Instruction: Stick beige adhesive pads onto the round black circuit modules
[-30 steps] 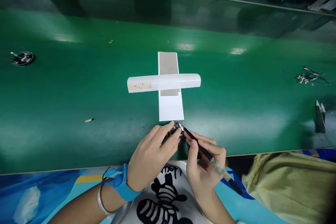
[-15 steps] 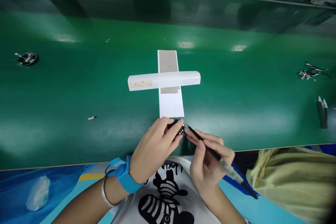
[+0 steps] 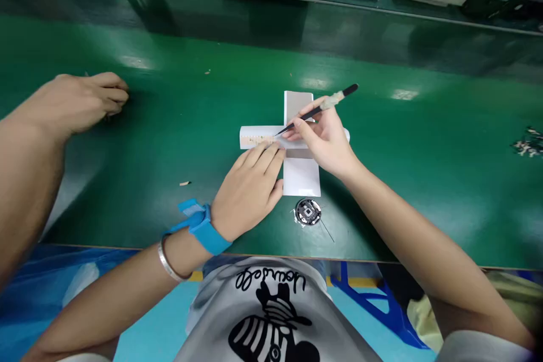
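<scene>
Green belt [image 3: 382, 141] fills the view, and nearest on it lies a small round part [image 3: 308, 211], let go and just near of the white card [image 3: 301, 178]. Farther, the left hand [image 3: 250, 189] presses flat, fingers together, to steady the strip [image 3: 258, 137]. The right hand [image 3: 324, 138] pinches tweezers [image 3: 316, 110], tips on the strip's tabs (a co-worker's hand [image 3: 80, 99] rests far left).

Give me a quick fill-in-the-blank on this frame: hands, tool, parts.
1. The right hand holds black ____, tips on the white strip.
2. The left hand presses flat on that ____.
3. The round part lies on the green ____, untouched.
4. The left wrist wears a ____ strap.

Missing: tweezers; strip; belt; blue
</scene>
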A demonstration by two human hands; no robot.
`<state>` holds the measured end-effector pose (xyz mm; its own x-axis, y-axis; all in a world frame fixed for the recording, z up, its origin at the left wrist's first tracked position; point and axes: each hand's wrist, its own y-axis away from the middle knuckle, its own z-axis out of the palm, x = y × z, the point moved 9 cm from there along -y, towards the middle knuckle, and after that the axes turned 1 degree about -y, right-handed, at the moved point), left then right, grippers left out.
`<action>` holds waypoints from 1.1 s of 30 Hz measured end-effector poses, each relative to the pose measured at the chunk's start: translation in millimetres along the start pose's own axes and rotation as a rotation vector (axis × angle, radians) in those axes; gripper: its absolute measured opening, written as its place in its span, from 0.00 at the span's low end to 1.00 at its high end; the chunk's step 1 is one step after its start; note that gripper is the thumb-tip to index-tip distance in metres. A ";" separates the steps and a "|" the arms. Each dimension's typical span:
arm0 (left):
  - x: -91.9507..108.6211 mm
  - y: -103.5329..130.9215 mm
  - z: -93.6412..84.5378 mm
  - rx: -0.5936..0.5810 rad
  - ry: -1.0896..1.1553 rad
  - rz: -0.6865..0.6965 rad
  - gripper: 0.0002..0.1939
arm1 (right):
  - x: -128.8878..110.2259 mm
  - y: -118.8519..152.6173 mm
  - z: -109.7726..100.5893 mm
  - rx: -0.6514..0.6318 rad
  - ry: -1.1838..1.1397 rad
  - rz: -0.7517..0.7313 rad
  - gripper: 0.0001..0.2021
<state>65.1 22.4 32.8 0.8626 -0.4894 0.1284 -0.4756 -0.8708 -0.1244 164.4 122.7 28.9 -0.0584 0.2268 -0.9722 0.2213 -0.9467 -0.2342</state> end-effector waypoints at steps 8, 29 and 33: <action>-2.3 -1.8 8.5 -0.017 0.057 -0.006 0.23 | 34.9 -3.6 1.7 -0.019 -0.069 0.095 0.19; 30.4 33.2 -6.4 -0.030 0.569 -0.059 0.35 | -60.5 120.5 -59.6 0.475 0.062 -0.029 0.09; 41.9 40.7 6.9 0.042 0.645 -0.125 0.31 | -39.3 175.6 -59.3 0.615 0.125 0.086 0.09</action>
<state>83.1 -33.3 26.3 0.6279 -0.3259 0.7068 -0.3606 -0.9266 -0.1069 263.3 -38.8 25.7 0.0567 0.1343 -0.9893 -0.3823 -0.9125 -0.1458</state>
